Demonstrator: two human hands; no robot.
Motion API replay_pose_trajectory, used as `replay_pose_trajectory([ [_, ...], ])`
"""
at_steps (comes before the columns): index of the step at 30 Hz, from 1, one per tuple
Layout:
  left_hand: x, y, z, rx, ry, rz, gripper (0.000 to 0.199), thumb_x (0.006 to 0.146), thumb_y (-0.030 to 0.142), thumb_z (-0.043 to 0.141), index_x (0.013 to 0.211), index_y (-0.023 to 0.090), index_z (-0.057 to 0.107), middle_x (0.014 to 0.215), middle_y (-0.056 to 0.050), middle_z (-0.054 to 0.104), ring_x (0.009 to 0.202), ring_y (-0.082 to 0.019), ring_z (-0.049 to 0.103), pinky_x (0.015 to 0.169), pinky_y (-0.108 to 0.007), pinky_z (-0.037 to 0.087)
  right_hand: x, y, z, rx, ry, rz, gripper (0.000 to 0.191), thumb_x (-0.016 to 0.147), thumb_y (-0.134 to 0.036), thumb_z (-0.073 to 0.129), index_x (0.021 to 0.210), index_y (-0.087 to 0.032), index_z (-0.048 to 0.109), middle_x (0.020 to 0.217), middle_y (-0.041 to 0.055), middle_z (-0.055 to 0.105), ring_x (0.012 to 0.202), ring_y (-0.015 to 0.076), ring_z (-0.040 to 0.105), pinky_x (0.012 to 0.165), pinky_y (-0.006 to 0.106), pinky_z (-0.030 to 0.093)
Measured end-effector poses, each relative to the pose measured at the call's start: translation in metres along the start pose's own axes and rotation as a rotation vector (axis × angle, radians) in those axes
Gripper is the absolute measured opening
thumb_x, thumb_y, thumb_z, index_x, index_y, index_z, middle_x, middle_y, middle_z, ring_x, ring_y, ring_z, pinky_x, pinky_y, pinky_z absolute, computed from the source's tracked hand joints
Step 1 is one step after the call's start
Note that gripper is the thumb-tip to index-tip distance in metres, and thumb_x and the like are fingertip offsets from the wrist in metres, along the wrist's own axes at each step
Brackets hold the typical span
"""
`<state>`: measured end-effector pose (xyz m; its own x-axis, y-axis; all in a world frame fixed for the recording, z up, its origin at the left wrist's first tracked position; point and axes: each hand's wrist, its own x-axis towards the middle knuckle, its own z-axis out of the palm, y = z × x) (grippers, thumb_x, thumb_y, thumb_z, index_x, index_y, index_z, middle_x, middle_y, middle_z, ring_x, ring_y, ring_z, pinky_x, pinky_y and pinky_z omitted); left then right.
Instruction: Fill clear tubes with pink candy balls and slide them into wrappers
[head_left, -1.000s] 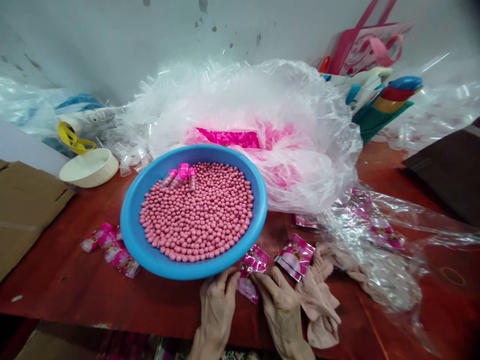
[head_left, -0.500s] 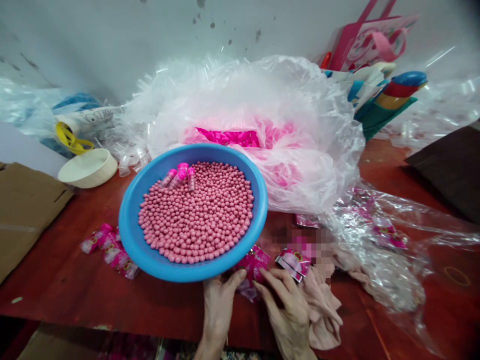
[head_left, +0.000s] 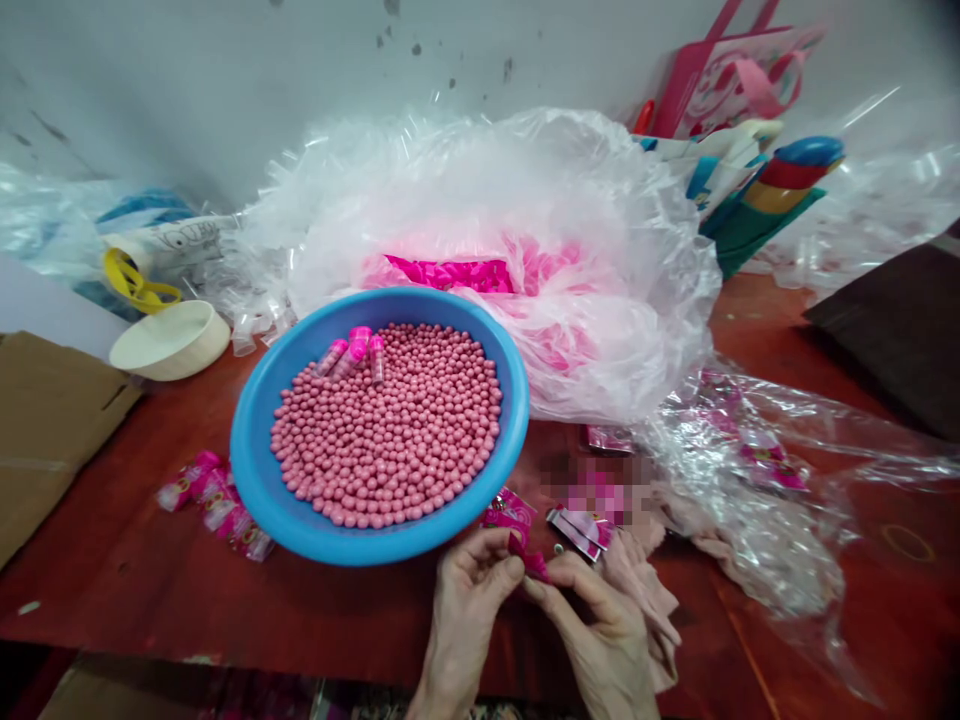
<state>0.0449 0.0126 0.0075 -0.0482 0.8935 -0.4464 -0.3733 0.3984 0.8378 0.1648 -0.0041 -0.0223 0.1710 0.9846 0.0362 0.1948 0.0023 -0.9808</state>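
Between thumb and fingers, my left hand (head_left: 472, 600) and my right hand (head_left: 596, 620) both pinch a small magenta printed label (head_left: 529, 560). Just behind them on the table lie a pink printed label (head_left: 511, 512) and more pink labels (head_left: 589, 532), some partly blurred. A blue basin (head_left: 315, 545) full of pink beads (head_left: 390, 430) stands left of and behind my hands. Several small clear vials with pink caps (head_left: 356, 352) rest on the beads. Left of the basin lie several pink-wrapped vials (head_left: 217, 500). Beside my right hand is a crumpled beige cloth (head_left: 649, 585).
A big clear plastic bag (head_left: 600, 330) holding pink caps (head_left: 450, 274) sits behind the basin. At left are a cream bowl (head_left: 171, 340), yellow tape ring (head_left: 135, 282) and cardboard box (head_left: 60, 430). Crumpled clear film (head_left: 757, 510) covers the right; a dark box (head_left: 900, 330) stands beyond.
My hands have come together and now hold up a magenta label from the pile beside the basin. The whole view has shifted slightly.
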Motion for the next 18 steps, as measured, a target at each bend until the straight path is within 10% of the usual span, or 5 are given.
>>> replay_pose_trajectory([
  [7,-0.002,0.008,0.016,0.083,-0.197,0.078,0.002,0.062,0.013,0.073,0.061,0.015,0.072,0.063,-0.001,0.060,0.062,-0.014,0.051,0.059,-0.024,0.040,-0.003,-0.007,-0.030,0.034,0.039,0.097,0.005,0.068,-0.023,0.073,0.072,-0.022,0.073,0.066,0.0009,0.069,0.061,0.0167,0.064,0.057,0.023,0.054],
  [18,-0.024,0.033,0.052,0.092,-0.132,0.326,0.018,0.060,0.020,0.079,0.050,0.019,0.064,0.053,0.000,0.057,0.053,-0.014,0.048,0.052,-0.026,0.036,-0.001,-0.049,-0.056,0.095,-0.033,-0.142,0.016,0.079,-0.030,0.067,0.092,-0.038,0.074,0.075,-0.0012,0.073,0.065,0.0177,0.066,0.061,0.025,0.054],
])
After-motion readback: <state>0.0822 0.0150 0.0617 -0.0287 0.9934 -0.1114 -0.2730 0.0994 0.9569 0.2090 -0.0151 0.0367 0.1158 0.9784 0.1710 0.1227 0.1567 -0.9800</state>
